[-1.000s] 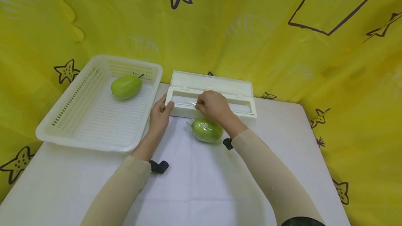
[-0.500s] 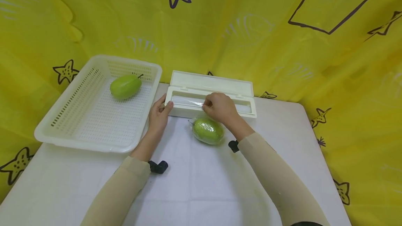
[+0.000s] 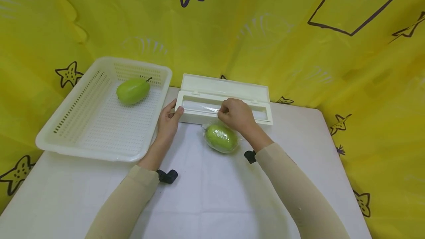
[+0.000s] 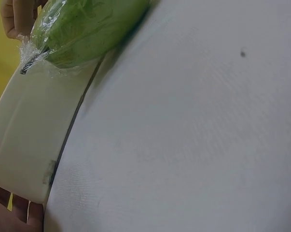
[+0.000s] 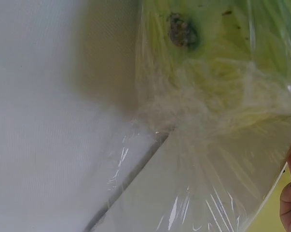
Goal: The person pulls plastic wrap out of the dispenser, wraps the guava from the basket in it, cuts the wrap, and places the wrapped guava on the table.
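A white cling film dispenser box (image 3: 196,118) lies at the back of the table with its lid raised and a roll of film (image 3: 196,106) inside. My left hand (image 3: 167,121) grips its left end, thumb at the front corner. My right hand (image 3: 236,115) is curled at the middle of the front rim, pinching the cling film (image 3: 213,110), which shows as shiny streaks at the fingertips. Close before the box lies a green papaya-like fruit (image 3: 220,138) wrapped in film. In the right wrist view, loose film (image 5: 184,193) spreads from this fruit over the box front.
A white perforated basket (image 3: 96,154) stands at the left, holding an unwrapped green fruit (image 3: 132,91) with a stem. A white cloth covers the table (image 3: 199,194). A yellow patterned curtain (image 3: 212,28) hangs right behind the box and along the sides.
My right hand has moved a little to the right along the box's front rim. The wrapped fruit has shifted slightly right and toward me. The left hand stays at the box's end.
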